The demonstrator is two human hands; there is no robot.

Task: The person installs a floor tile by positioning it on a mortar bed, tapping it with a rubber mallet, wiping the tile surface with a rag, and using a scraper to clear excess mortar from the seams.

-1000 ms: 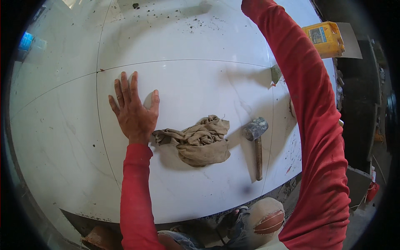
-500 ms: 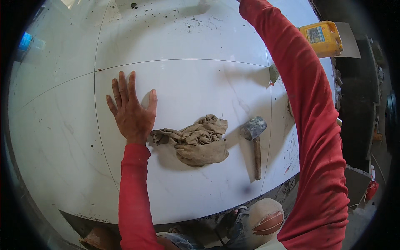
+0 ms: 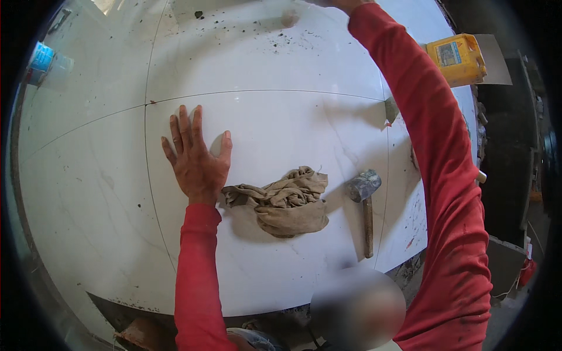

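Observation:
My left hand (image 3: 198, 161) lies spread on a white marbled tile (image 3: 99, 210), fingers apart, beside a crumpled brown cloth (image 3: 290, 207) at its wrist. A rubber mallet (image 3: 364, 187) with a wooden handle lies right of the cloth. My right arm, in a red sleeve, reaches to the far top edge, where my right hand (image 3: 354, 7) is only partly in view; its fingers and anything in them are blurred or cut off.
A yellow plastic jug (image 3: 453, 58) on a board (image 3: 494, 61) sits at top right, a blue container (image 3: 41, 57) at far left. Dark debris (image 3: 199, 14) speckles the far tile. At right is a dark recess with rubble (image 3: 503, 152). A blurred round shape (image 3: 357, 307) covers the bottom middle.
The view has shifted slightly, and part of my right hand now shows at the top edge. My left hand stays spread on the tile. The lower middle has become blurred.

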